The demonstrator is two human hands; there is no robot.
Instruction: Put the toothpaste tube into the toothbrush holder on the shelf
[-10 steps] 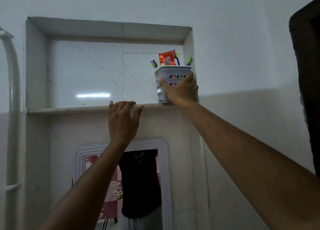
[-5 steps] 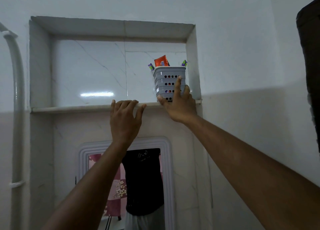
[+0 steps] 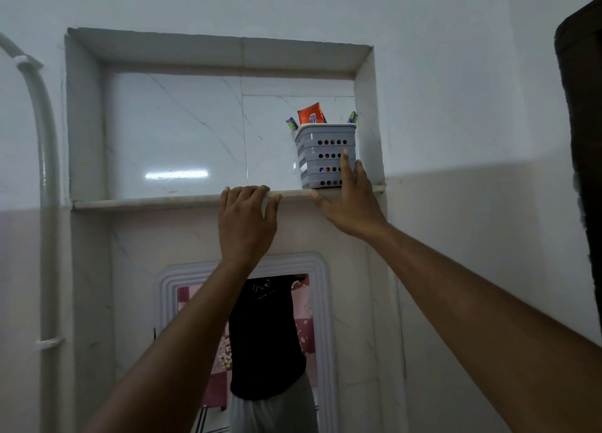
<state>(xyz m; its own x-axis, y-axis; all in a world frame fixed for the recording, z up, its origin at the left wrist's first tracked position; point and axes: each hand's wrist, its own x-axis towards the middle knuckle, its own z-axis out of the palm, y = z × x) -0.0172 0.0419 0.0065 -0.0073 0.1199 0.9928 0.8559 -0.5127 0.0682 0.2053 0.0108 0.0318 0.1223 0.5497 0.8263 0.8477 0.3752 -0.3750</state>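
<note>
A grey perforated toothbrush holder [image 3: 321,149] stands at the right end of the marble shelf [image 3: 146,201] in a wall niche. The orange end of the toothpaste tube [image 3: 311,113] sticks up out of it, with toothbrush handles [image 3: 291,124] on either side. My right hand [image 3: 350,204] is open just below and in front of the holder, fingertips resting against its lower right side. My left hand [image 3: 246,224] hooks its fingers over the shelf's front edge, left of the holder, and holds nothing.
Below the shelf a white-framed mirror [image 3: 319,302] reflects a person in a dark top. A white pipe [image 3: 47,172] runs down the left wall. A dark door edge [image 3: 583,139] stands at the far right. The niche's right wall is close beside the holder.
My right hand has let go of the holder and slid down from around it to below it, fingers spread. The holder now stands on the shelf by itself. My left hand stayed on the edge.
</note>
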